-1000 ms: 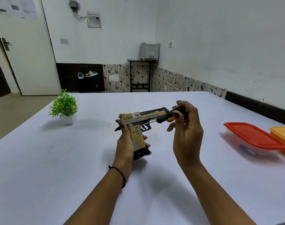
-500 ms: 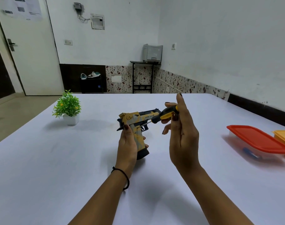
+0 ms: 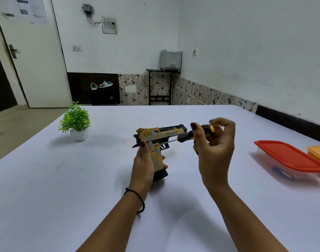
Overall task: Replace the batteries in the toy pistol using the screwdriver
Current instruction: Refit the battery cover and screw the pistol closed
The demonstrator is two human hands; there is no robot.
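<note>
The pistol (image 3: 161,137) is gripped by the left hand (image 3: 143,166), the screwdriver (image 3: 195,133) pinched by the right hand (image 3: 213,151). Unscrewing is judged underway; the batteries are not yet swapped.

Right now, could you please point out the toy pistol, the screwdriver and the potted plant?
toy pistol (image 3: 166,134): head view, on the gold slide.
screwdriver (image 3: 185,136): head view, on the black handle.
potted plant (image 3: 75,118): head view, on the green leaves.
</note>
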